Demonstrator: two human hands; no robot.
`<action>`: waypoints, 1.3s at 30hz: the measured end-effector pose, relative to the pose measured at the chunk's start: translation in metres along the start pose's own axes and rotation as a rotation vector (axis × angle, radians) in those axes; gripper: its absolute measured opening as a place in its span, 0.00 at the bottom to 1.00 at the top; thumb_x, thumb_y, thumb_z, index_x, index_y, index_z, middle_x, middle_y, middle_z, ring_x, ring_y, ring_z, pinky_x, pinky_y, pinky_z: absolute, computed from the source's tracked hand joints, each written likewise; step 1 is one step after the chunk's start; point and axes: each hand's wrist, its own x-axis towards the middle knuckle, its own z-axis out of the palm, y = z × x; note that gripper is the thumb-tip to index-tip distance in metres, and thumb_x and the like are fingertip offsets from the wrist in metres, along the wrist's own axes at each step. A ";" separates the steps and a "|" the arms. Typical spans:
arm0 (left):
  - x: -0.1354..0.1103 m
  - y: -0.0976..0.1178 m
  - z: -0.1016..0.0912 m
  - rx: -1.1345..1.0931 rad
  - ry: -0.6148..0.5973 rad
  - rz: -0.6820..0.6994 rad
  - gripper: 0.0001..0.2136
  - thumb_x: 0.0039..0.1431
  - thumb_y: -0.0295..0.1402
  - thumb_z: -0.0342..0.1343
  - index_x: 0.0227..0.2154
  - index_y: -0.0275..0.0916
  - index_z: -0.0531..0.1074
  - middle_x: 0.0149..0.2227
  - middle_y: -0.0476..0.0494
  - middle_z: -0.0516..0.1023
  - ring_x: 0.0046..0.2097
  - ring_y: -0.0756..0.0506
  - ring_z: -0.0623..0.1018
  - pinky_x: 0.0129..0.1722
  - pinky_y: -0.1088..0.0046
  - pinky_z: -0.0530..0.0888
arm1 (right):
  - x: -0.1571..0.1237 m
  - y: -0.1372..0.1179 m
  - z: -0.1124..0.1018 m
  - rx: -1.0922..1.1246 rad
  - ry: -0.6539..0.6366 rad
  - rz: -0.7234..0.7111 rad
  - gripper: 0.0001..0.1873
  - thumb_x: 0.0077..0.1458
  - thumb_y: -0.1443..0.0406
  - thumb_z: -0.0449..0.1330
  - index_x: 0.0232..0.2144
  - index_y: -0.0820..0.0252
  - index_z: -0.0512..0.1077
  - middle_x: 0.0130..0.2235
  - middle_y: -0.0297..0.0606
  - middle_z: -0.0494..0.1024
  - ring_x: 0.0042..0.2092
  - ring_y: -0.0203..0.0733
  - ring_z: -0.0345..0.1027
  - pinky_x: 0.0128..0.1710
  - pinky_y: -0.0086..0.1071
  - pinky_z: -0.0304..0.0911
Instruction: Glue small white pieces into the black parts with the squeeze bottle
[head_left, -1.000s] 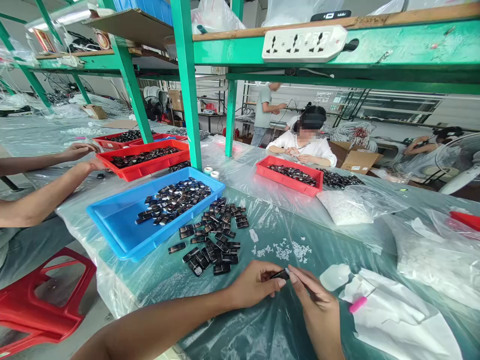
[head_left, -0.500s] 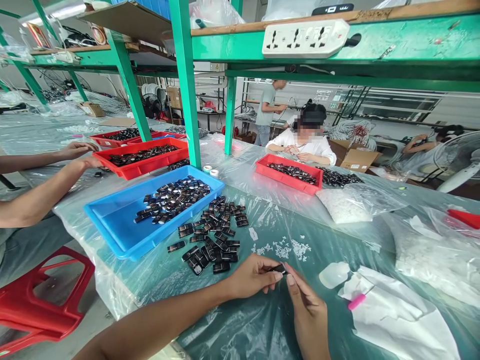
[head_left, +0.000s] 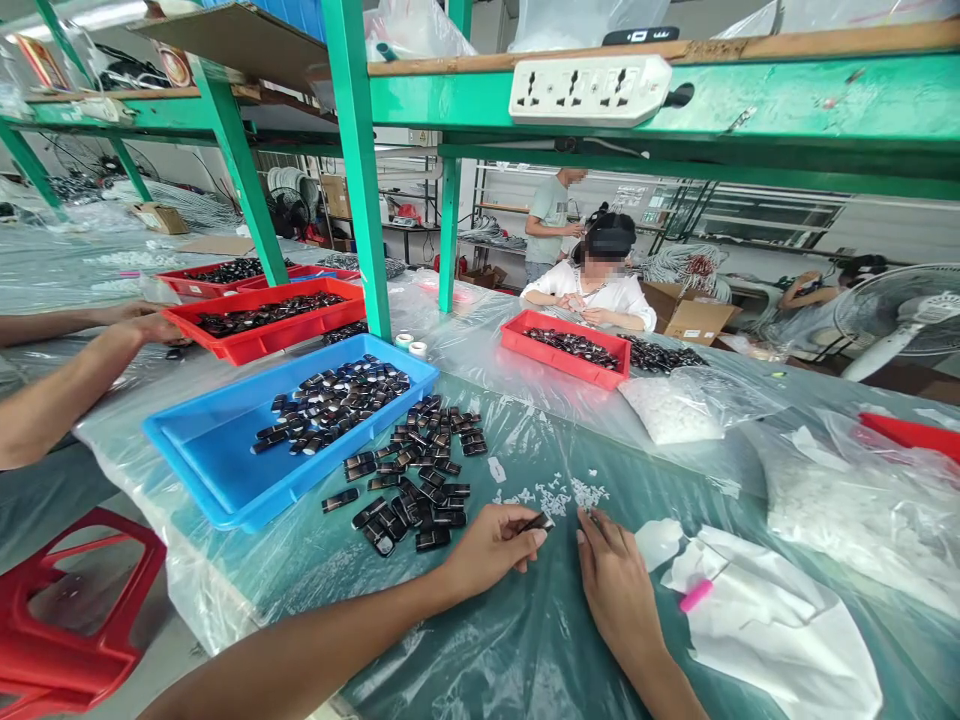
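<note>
My left hand (head_left: 491, 545) pinches one small black part (head_left: 540, 522) between thumb and fingers, low over the plastic-covered table (head_left: 480, 650). My right hand (head_left: 611, 580) lies beside it, fingers reaching toward the scattered tiny white pieces (head_left: 559, 493); whether it holds anything is hidden. A loose pile of black parts (head_left: 420, 470) lies just left of my hands. Behind the pile stands a blue tray (head_left: 217, 460) holding more black parts.
Red trays (head_left: 262, 325) of black parts stand at the left, where another person's arms (head_left: 67, 375) rest. A person sits opposite behind another red tray (head_left: 566, 352). White paper and a pink tool (head_left: 696, 595) lie right. Green posts (head_left: 360, 170) rise from the table. A red stool (head_left: 67, 610) stands below left.
My hands have separated: the right has let go of the black part and slid down to the table near the white pieces. The left keeps the part.
</note>
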 end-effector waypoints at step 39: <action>-0.008 0.009 0.002 0.211 -0.175 0.105 0.20 0.59 0.44 0.50 0.45 0.37 0.75 0.35 0.42 0.77 0.29 0.50 0.69 0.27 0.78 0.63 | -0.014 -0.038 -0.028 1.519 -0.447 0.592 0.08 0.51 0.63 0.62 0.35 0.58 0.77 0.43 0.38 0.76 0.48 0.42 0.68 0.54 0.39 0.58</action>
